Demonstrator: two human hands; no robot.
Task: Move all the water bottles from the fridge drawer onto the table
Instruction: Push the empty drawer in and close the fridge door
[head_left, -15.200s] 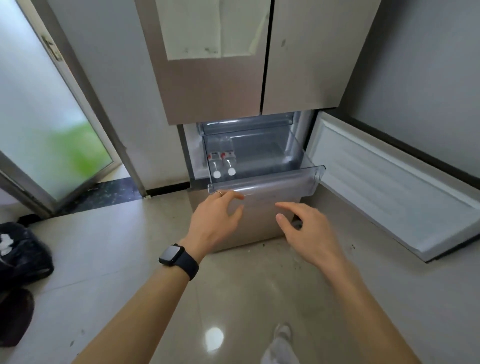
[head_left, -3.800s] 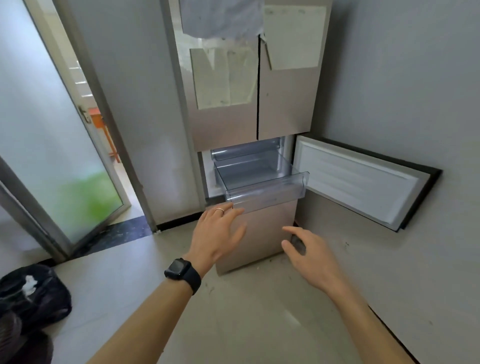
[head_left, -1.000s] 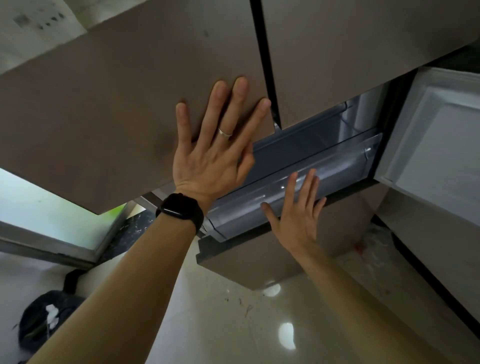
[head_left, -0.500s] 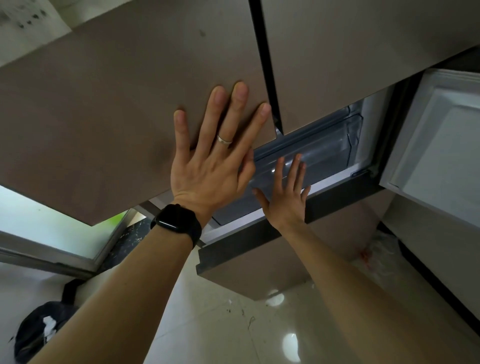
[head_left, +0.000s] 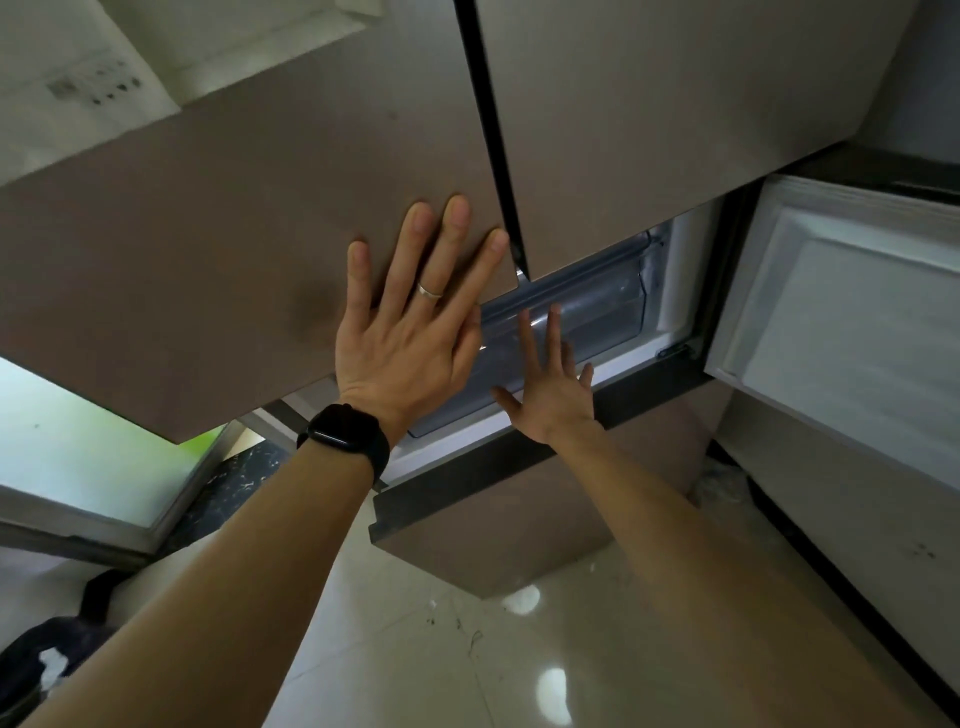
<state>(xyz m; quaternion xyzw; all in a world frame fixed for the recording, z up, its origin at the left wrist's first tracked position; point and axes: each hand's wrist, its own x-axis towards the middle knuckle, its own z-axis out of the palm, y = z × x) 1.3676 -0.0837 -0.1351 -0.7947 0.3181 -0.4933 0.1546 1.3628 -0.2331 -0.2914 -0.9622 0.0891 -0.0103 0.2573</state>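
Note:
The clear plastic fridge drawer (head_left: 597, 306) sits pushed back inside its compartment, below the two brown upper doors. No water bottle shows in it or anywhere else in view. My left hand (head_left: 410, 332), with a ring and a black watch, lies flat with spread fingers on the upper left fridge door (head_left: 234, 234). My right hand (head_left: 550, 384) is flat against the drawer's front, fingers apart, holding nothing.
The compartment's white-lined door (head_left: 841, 332) stands open to the right. A brown lower fridge door (head_left: 498, 519) is below the drawer. A frosted glass door (head_left: 78, 457) is at the left, a black bag (head_left: 47, 665) on the glossy tiled floor.
The drawer has slid from pulled out to fully inside the compartment, my right hand following it inward. My left hand has stayed flat on the upper door.

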